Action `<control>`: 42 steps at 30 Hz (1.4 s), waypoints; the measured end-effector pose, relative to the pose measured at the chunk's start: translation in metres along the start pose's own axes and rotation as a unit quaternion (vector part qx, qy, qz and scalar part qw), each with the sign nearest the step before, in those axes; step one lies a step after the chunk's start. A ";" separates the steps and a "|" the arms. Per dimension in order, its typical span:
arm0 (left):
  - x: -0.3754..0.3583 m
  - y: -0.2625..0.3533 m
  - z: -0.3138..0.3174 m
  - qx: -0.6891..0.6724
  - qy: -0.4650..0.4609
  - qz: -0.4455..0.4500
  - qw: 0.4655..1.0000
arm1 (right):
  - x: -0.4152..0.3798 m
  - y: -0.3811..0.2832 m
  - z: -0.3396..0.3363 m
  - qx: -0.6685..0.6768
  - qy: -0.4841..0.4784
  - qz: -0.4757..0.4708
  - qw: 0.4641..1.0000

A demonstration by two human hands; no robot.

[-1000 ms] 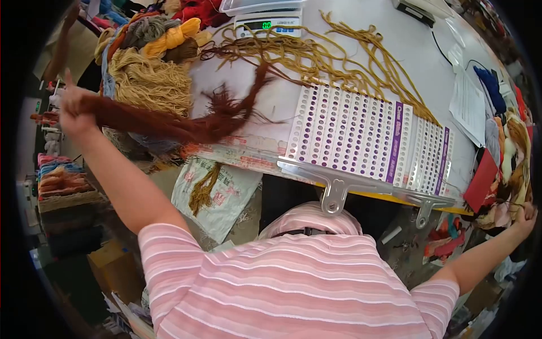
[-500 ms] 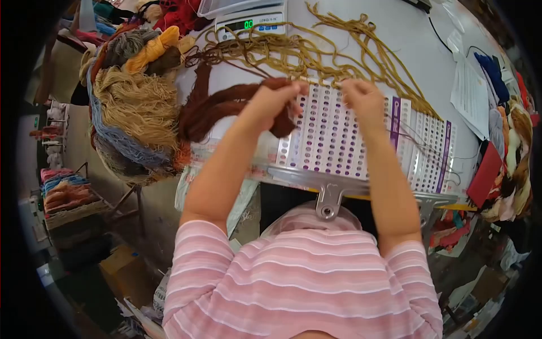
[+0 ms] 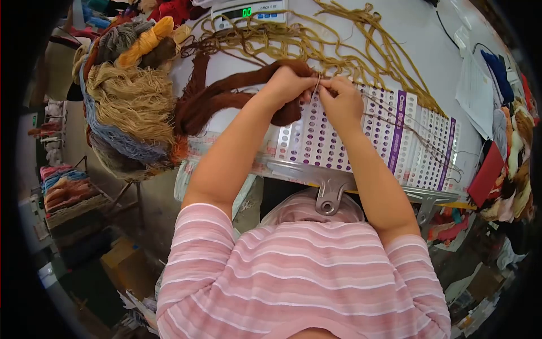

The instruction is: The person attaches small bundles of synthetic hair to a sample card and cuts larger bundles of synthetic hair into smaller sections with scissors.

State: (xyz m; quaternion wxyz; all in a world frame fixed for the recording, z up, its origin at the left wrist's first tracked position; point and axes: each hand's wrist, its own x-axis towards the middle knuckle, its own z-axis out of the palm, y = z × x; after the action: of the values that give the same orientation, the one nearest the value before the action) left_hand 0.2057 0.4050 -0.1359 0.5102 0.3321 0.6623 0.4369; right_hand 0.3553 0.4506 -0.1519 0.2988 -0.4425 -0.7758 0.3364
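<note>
My left hand [image 3: 291, 87] is closed on a dark brown skein of yarn [image 3: 217, 99], which loops over and under it and trails to the left. Fingertips almost meeting it, my right hand [image 3: 341, 101] pinches a thin strand at the skein's end. Both hands are above white hole-punched cards [image 3: 316, 141] with purple stripes, and they cover part of them. Thin brown strands [image 3: 426, 141] cross the cards to the right of my right hand. Just beyond my hands lie olive-gold yarn strands [image 3: 282, 42].
A digital scale [image 3: 248, 17] reading zero stands at the back. A heap of beige, grey and orange skeins [image 3: 132, 93] is at the left. Metal clips [image 3: 327, 195] grip the near edge. On the right are a paper sheet [image 3: 471, 96], a red booklet [image 3: 486, 174] and more yarn [image 3: 516, 152].
My hands, apart before, have come together, the right moving left and the left moving slightly right. The brown skein has shifted with my left hand.
</note>
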 end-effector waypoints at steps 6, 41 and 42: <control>-0.004 -0.007 -0.003 0.009 0.103 0.024 0.994 | -0.003 0.006 -0.010 0.103 -0.026 -0.022 0.994; -0.008 0.098 -0.233 -0.154 0.334 0.247 0.896 | 0.014 0.011 -0.008 -0.092 -0.067 -0.112 0.987; -0.015 0.101 -0.207 -0.106 0.374 0.227 0.893 | 0.013 0.012 -0.008 -0.087 -0.070 -0.109 0.988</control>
State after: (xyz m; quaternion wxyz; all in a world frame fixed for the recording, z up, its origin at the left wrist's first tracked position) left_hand 0.0089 0.3821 -0.0172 0.1437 0.2291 0.6609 0.7000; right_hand 0.3615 0.4692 -0.1540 0.2392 -0.3550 -0.8645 0.2635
